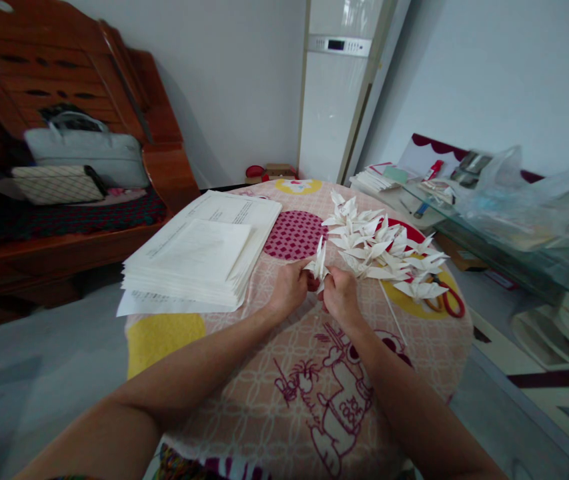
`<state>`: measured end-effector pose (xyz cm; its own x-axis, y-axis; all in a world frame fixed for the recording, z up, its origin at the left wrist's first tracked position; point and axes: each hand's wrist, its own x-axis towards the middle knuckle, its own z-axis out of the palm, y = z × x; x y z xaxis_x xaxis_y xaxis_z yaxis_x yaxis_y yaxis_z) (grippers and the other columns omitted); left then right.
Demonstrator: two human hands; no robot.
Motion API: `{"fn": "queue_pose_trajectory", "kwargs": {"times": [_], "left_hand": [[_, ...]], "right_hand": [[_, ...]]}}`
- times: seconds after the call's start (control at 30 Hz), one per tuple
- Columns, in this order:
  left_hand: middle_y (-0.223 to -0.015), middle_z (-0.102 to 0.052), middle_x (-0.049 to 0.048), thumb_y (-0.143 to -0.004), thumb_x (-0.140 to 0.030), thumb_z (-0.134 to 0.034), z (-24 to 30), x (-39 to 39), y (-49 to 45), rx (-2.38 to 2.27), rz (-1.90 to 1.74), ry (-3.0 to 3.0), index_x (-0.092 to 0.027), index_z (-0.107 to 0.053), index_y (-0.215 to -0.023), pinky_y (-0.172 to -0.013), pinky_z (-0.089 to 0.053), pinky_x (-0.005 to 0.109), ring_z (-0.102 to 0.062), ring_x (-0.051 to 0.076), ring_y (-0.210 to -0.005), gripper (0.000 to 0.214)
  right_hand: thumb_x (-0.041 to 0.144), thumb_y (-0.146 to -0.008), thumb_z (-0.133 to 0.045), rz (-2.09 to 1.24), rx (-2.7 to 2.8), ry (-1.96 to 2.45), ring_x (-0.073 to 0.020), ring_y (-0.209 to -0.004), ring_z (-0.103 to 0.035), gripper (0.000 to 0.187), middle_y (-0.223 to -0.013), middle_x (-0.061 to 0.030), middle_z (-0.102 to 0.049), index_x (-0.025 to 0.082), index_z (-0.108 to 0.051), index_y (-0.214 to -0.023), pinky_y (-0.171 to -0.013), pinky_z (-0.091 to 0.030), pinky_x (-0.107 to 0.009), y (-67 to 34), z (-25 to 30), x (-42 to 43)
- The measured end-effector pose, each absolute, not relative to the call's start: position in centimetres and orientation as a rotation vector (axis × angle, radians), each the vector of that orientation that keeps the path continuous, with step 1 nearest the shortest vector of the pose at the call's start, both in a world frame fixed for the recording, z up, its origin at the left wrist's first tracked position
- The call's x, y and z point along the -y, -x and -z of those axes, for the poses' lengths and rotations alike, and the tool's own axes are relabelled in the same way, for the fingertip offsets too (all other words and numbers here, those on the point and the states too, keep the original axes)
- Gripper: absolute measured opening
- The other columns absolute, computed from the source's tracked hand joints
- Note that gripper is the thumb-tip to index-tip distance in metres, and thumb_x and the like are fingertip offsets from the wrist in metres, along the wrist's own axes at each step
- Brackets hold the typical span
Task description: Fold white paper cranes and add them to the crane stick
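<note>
Between my two hands, over the middle of the round table, is a white folded paper crane (319,265) with one point standing up. My left hand (291,285) pinches its left side, and my right hand (339,293) pinches its right side. The fingertips are partly hidden behind the paper and the knuckles. Just beyond my right hand lies a heap of finished-looking white paper cranes (379,243). To the left of my left hand sits a thick stack of white paper sheets (189,260), some printed, with smaller sheets on top.
A patterned cloth (264,373) covers the table. Scissors (451,300) with red handles lie at the right edge, partly under the cranes. A thin white stick (391,310) rests near my right forearm. At right is a glass shelf (514,247) with plastic bags; at left, a wooden bench (164,167).
</note>
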<state>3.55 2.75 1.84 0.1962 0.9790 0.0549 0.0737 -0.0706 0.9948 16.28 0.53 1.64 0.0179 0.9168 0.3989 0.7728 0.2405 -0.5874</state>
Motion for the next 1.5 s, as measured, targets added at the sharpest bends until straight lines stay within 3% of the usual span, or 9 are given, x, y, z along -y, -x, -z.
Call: {"fn": "queue_pose_trajectory", "kwargs": {"times": [0.2, 0.4, 0.9, 1.0, 1.1, 1.17, 1.3, 1.4, 1.5], "left_hand": [[-0.067, -0.068, 0.0015, -0.081, -0.009, -0.049, -1.3, -2.7, -3.3, -1.147, -1.031, -1.647, -0.017, -0.071, -0.093, -0.059, -0.052, 0.02, -0.068, 0.015, -0.063, 0.025], [-0.071, -0.071, 0.005, -0.081, -0.01, -0.045, -0.9, -3.0, -2.9, -1.201, -0.961, -1.732, -0.015, -0.07, -0.099, -0.061, -0.052, 0.022, -0.07, 0.016, -0.065, 0.031], [-0.064, -0.066, 0.0008, -0.082, -0.009, -0.043, -1.5, -3.0, -3.3, -1.091, -0.998, -1.486, -0.015, -0.07, -0.094, -0.055, -0.055, 0.021, -0.067, 0.013, -0.057, 0.031], [-0.077, -0.071, 0.0033, -0.08, -0.013, -0.054, -1.3, -3.5, -2.3, -1.021, -0.912, -1.584, -0.017, -0.071, -0.105, -0.061, -0.056, 0.024, -0.071, 0.017, -0.069, 0.03], [-0.111, -0.072, 0.0087, -0.063, -0.013, -0.076, -1.7, -4.3, -0.5, -0.849, -0.85, -1.532, -0.022, -0.058, -0.134, -0.077, -0.057, 0.031, -0.071, 0.023, -0.098, 0.074], [-0.131, -0.064, 0.0134, -0.059, -0.019, -0.085, -2.4, -4.8, 0.7, -0.743, -0.774, -1.503, -0.023, -0.054, -0.14, -0.088, -0.055, 0.036, -0.065, 0.027, -0.114, 0.087], [-0.135, -0.062, 0.0143, -0.077, -0.052, -0.075, -3.6, -5.6, 2.1, -0.682, -0.765, -1.44, -0.021, -0.066, -0.128, -0.092, -0.053, 0.037, -0.064, 0.026, -0.112, 0.06], [-0.109, -0.072, 0.0134, -0.081, -0.061, -0.067, -3.4, -6.0, 2.2, -0.804, -0.835, -1.365, -0.015, -0.076, -0.099, -0.079, -0.055, 0.031, -0.066, 0.02, -0.089, 0.05], [-0.078, -0.069, 0.0081, -0.074, -0.055, -0.076, -2.9, -6.1, 2.1, -0.858, -0.774, -1.312, -0.012, -0.075, -0.077, -0.065, -0.052, 0.024, -0.06, 0.013, -0.066, 0.043]], "right_hand": [[0.009, -0.083, -0.041, -0.124, 1.814, 1.701, -0.0203, -0.057, -0.058, 0.027, -0.059, -0.0072, -0.063, 0.019, -0.064, -0.071, -0.054, -0.033, -0.029, -16.3, -1.5, -0.7], [0.01, -0.084, -0.039, -0.018, 1.81, 1.757, -0.0216, -0.06, -0.056, 0.029, -0.06, -0.0081, -0.061, 0.02, -0.062, -0.07, -0.055, -0.031, -0.031, -16.5, -1.5, -0.6], [0.007, -0.087, -0.039, -0.053, 1.861, 1.845, -0.0213, -0.067, -0.06, 0.031, -0.068, -0.01, -0.066, 0.014, -0.069, -0.085, -0.059, -0.032, -0.029, -16.4, -2.3, -0.3], [0.009, -0.09, -0.039, -0.01, 1.959, 1.887, -0.0221, -0.07, -0.063, 0.033, -0.074, -0.0111, -0.07, 0.012, -0.071, -0.1, -0.061, -0.034, -0.03, -17.2, -2.4, -0.5], [0.011, -0.092, -0.042, 0.068, 2.022, 1.94, -0.0226, -0.076, -0.065, 0.033, -0.083, -0.0123, -0.073, 0.012, -0.07, -0.108, -0.064, -0.037, -0.03, -18.1, -2.6, -0.5], [0.012, -0.093, -0.043, 0.147, 2.047, 1.92, -0.0228, -0.081, -0.065, 0.033, -0.091, -0.0122, -0.073, 0.014, -0.069, -0.113, -0.067, -0.039, -0.03, -18.7, -2.8, -0.5], [0.012, -0.095, -0.044, 0.304, 2.112, 1.831, -0.0233, -0.086, -0.064, 0.035, -0.095, -0.0123, -0.071, 0.015, -0.068, -0.121, -0.07, -0.042, -0.031, -19.0, -3.3, -0.4], [0.012, -0.095, -0.045, 0.376, 2.158, 1.728, -0.0236, -0.088, -0.062, 0.035, -0.097, -0.013, -0.07, 0.015, -0.069, -0.12, -0.074, -0.045, -0.032, -18.8, -3.2, -0.6], [0.01, -0.094, -0.045, 0.4, 2.171, 1.588, -0.025, -0.093, -0.062, 0.036, -0.104, -0.0139, -0.07, 0.016, -0.071, -0.119, -0.083, -0.048, -0.035, -18.7, -2.7, -0.8]]}}
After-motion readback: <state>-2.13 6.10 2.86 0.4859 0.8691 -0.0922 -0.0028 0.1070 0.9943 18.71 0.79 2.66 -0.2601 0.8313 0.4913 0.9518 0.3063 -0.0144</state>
